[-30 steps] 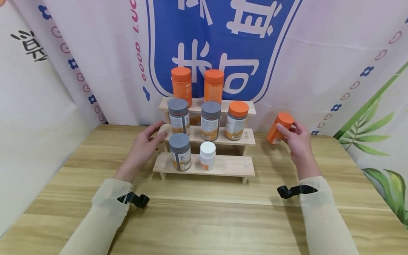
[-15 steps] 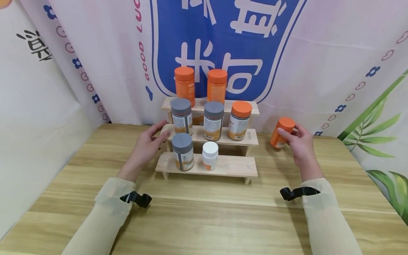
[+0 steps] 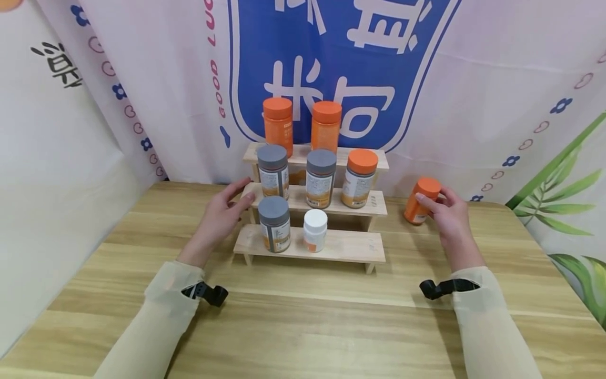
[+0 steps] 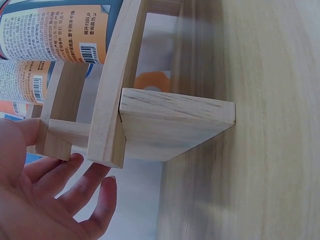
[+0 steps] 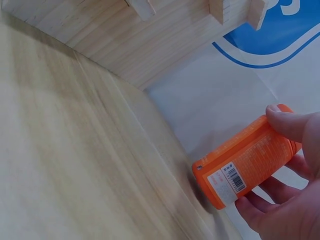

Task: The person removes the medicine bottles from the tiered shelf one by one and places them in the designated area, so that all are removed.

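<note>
My right hand (image 3: 447, 213) grips an orange supplement bottle (image 3: 418, 205) with an orange lid, to the right of a three-tier wooden display stand (image 3: 350, 245). In the right wrist view the bottle (image 5: 245, 160) has its barcode label showing and its base close over the table. My left hand (image 3: 220, 216) holds the left end of the stand's middle tier, thumb in front and fingers behind. Two orange bottles (image 3: 278, 129) stand on the top tier. On the middle tier are two grey-lidded jars (image 3: 320, 179) and an orange-lidded jar (image 3: 359, 179). The bottom tier bears a grey-lidded jar (image 3: 275, 223) and a small white bottle (image 3: 314, 231).
The stand rests towards the back of a wood-grain table (image 3: 303, 326). Behind it hangs a white curtain (image 3: 184, 105) with a blue printed panel. A white wall or cloth (image 3: 57, 173) borders the left side, and printed leaves (image 3: 558, 205) show at the right.
The orange bottle in my right hand has come down towards the table and stands more upright. The head view has shifted slightly. My left hand stays at the stand's end.
</note>
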Motion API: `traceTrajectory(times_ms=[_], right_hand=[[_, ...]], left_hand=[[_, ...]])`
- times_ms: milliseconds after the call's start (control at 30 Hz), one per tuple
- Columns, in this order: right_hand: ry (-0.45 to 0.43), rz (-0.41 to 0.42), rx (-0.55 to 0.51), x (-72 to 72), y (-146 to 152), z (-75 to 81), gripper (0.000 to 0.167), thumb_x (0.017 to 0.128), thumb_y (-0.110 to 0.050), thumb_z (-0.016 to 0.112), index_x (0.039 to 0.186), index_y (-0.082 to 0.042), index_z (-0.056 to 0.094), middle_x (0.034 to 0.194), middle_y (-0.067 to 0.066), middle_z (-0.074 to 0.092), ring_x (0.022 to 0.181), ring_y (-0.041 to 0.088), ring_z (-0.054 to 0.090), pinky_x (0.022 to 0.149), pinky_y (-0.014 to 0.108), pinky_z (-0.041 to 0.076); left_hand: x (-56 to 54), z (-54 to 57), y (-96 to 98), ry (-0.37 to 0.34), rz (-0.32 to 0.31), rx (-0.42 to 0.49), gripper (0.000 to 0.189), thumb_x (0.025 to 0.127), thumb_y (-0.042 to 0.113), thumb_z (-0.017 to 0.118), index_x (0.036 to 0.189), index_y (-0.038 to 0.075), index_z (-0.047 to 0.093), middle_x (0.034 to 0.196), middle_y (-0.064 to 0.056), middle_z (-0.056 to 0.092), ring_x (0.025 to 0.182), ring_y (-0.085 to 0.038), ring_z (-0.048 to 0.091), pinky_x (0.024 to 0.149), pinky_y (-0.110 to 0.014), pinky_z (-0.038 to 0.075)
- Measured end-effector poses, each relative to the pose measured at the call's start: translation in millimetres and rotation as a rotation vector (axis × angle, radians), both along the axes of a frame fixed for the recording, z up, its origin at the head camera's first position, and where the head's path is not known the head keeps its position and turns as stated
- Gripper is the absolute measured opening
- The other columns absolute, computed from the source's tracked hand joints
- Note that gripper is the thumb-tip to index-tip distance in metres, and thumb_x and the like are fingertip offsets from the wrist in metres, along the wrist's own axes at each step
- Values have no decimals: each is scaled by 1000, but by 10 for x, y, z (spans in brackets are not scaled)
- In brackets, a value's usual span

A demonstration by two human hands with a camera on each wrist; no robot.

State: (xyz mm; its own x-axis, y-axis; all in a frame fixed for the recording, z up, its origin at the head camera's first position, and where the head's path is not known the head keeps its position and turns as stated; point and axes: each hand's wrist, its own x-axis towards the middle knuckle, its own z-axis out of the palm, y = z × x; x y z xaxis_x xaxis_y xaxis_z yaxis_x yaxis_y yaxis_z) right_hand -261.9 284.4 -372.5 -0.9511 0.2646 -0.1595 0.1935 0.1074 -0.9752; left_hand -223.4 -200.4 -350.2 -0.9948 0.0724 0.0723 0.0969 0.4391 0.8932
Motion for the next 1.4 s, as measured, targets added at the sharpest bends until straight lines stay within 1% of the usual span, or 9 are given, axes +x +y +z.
traceTrajectory(times_ms=[200, 533, 667, 767, 900, 1033, 1167, 1267, 1400], right_hand=[[-11, -2, 48, -1, -3, -57, 72, 97, -43, 78, 161, -29, 48, 153, -4, 49, 138, 19, 42, 127, 45, 34], [-51, -22, 60, 16, 27, -54, 75, 96, -44, 78, 162, -27, 45, 152, -3, 50, 136, 19, 46, 126, 43, 37], [-62, -22, 79, 32, 29, -52, 79, 96, -44, 79, 163, -26, 43, 160, 2, 46, 141, 22, 43, 128, 45, 35], [-62, 1, 92, 61, 45, -28, 84, 96, -46, 78, 167, -25, 36, 169, 7, 39, 148, 27, 40, 130, 49, 30], [-22, 45, 102, 101, 61, 43, 88, 98, -48, 74, 169, -24, 29, 174, 14, 32, 154, 33, 36, 131, 53, 27], [31, 53, 112, 120, 86, 149, 87, 98, -51, 73, 169, -25, 29, 174, 17, 32, 153, 34, 38, 130, 54, 29], [73, 32, 109, 132, 96, 279, 85, 98, -50, 73, 168, -29, 32, 173, 14, 35, 153, 31, 39, 131, 54, 27], [113, 11, 70, 145, 70, 388, 83, 97, -45, 77, 167, -30, 35, 171, 11, 39, 153, 27, 39, 133, 54, 22], [162, -19, 28, 176, 7, 530, 82, 93, -42, 82, 163, -31, 41, 166, 8, 46, 148, 21, 43, 133, 52, 21]], left_hand=[[11, 2, 6, -15, -1, 0, 62, 112, 44, 52, 168, 24, 35, 174, -10, 35, 130, -37, 61, 96, -40, 53], [-7, -4, 40, -25, -1, 6, 62, 111, 45, 52, 168, 25, 35, 174, -10, 33, 134, -39, 59, 104, -51, 53], [-2, -16, 49, -30, -7, 14, 62, 112, 43, 52, 168, 23, 34, 174, -11, 33, 135, -39, 58, 107, -53, 52], [7, -22, 57, -35, -12, 22, 63, 112, 43, 52, 168, 22, 34, 175, -11, 32, 137, -39, 57, 109, -55, 51], [16, -18, 58, -36, -9, 23, 63, 112, 44, 52, 168, 22, 34, 175, -12, 31, 138, -40, 56, 110, -57, 51], [20, -8, 49, -29, -7, 15, 63, 112, 44, 52, 168, 23, 34, 175, -12, 31, 138, -40, 56, 108, -55, 51], [26, 5, 35, -29, -6, 19, 62, 112, 44, 52, 168, 24, 34, 175, -12, 31, 137, -40, 57, 107, -55, 52], [30, 17, 26, -30, -3, 22, 62, 112, 44, 52, 168, 25, 34, 175, -12, 31, 137, -40, 56, 108, -55, 52], [32, 30, 21, -31, 2, 18, 63, 112, 44, 52, 168, 24, 34, 175, -12, 31, 139, -40, 54, 107, -55, 51]])
